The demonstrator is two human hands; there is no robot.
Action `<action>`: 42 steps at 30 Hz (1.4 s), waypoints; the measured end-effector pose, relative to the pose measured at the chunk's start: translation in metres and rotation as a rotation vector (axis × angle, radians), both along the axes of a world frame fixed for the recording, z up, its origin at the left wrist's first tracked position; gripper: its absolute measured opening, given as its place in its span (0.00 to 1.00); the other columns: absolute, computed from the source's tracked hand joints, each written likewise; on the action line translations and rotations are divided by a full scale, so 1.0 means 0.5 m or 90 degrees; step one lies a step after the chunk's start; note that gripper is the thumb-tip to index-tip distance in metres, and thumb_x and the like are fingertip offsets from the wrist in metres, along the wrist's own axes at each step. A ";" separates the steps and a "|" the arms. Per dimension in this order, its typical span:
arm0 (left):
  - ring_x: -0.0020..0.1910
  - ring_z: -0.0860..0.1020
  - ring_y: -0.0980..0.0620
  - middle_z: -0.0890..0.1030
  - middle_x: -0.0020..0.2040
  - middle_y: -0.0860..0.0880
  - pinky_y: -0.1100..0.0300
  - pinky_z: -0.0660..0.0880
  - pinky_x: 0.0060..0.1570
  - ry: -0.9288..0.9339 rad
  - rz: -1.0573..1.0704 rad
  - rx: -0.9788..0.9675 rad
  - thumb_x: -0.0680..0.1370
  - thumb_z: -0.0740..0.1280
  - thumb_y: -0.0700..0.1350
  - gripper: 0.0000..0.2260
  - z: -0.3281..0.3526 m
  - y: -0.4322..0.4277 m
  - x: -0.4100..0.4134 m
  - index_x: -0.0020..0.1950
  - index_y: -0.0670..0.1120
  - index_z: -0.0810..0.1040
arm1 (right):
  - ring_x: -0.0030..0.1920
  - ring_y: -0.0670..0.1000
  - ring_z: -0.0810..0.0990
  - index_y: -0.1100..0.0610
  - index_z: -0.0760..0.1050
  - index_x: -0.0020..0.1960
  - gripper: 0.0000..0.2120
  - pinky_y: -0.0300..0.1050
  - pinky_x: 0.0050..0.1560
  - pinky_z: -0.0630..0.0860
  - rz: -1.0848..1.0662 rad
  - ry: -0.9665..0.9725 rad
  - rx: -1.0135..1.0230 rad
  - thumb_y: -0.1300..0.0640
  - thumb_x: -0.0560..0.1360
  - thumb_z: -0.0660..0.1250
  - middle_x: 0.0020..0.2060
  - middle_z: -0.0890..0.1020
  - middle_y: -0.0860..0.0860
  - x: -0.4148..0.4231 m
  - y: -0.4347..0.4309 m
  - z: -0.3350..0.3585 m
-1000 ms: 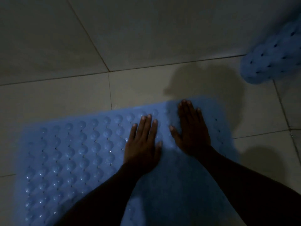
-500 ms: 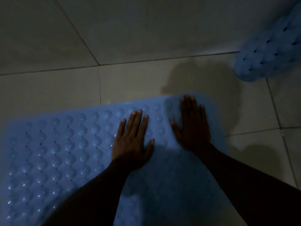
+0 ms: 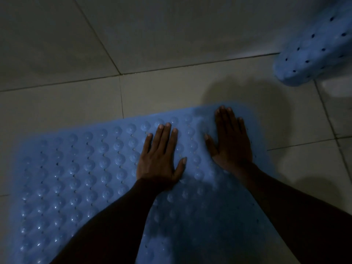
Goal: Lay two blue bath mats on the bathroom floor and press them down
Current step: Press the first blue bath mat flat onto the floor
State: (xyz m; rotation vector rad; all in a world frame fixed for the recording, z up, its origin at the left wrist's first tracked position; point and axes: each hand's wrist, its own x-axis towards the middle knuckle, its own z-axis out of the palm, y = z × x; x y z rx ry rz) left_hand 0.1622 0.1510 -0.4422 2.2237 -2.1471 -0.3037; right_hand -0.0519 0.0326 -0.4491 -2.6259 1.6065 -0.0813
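Observation:
A blue bath mat (image 3: 80, 172) with rows of round bumps lies flat on the tiled floor, filling the lower part of the view. My left hand (image 3: 162, 157) rests palm down on it near its far edge, fingers spread. My right hand (image 3: 231, 141) lies flat near the mat's far right corner, fingers together. Both hands hold nothing. A second blue mat (image 3: 320, 48), dotted with small holes, shows its rounded end at the top right, apart from the first one.
Pale floor tiles (image 3: 171, 35) with dark grout lines stretch beyond the mat. The light is dim, and my arms cast shadows on the floor to the right of the near mat.
Both hands stay flat on the near mat in almost the same spots. The view has shifted a little, so the mat sits slightly differently in the frame.

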 end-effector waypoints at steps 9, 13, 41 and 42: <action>0.84 0.42 0.45 0.44 0.86 0.44 0.42 0.46 0.82 -0.010 -0.017 0.028 0.82 0.52 0.67 0.40 0.002 -0.001 0.002 0.85 0.45 0.46 | 0.82 0.57 0.50 0.62 0.52 0.82 0.38 0.62 0.80 0.53 -0.003 -0.015 -0.006 0.38 0.81 0.50 0.82 0.55 0.58 -0.003 0.006 0.000; 0.84 0.42 0.45 0.45 0.86 0.44 0.42 0.46 0.82 0.000 -0.013 0.028 0.82 0.52 0.67 0.39 -0.001 -0.001 0.002 0.86 0.45 0.47 | 0.82 0.58 0.54 0.62 0.56 0.82 0.37 0.61 0.80 0.53 0.004 -0.042 -0.042 0.39 0.82 0.53 0.81 0.58 0.59 -0.006 0.006 -0.006; 0.84 0.40 0.47 0.42 0.85 0.46 0.42 0.44 0.82 -0.001 0.091 0.028 0.83 0.50 0.63 0.37 0.004 0.130 0.173 0.86 0.46 0.45 | 0.82 0.59 0.54 0.64 0.52 0.82 0.36 0.71 0.78 0.50 -0.038 0.030 -0.027 0.43 0.81 0.49 0.81 0.56 0.61 0.064 0.057 0.015; 0.84 0.40 0.47 0.43 0.86 0.46 0.42 0.45 0.82 0.005 0.093 0.022 0.83 0.50 0.63 0.36 0.004 0.130 0.173 0.86 0.46 0.45 | 0.82 0.60 0.55 0.65 0.53 0.82 0.36 0.71 0.78 0.49 -0.036 0.021 -0.027 0.44 0.81 0.49 0.81 0.56 0.61 0.097 0.068 0.019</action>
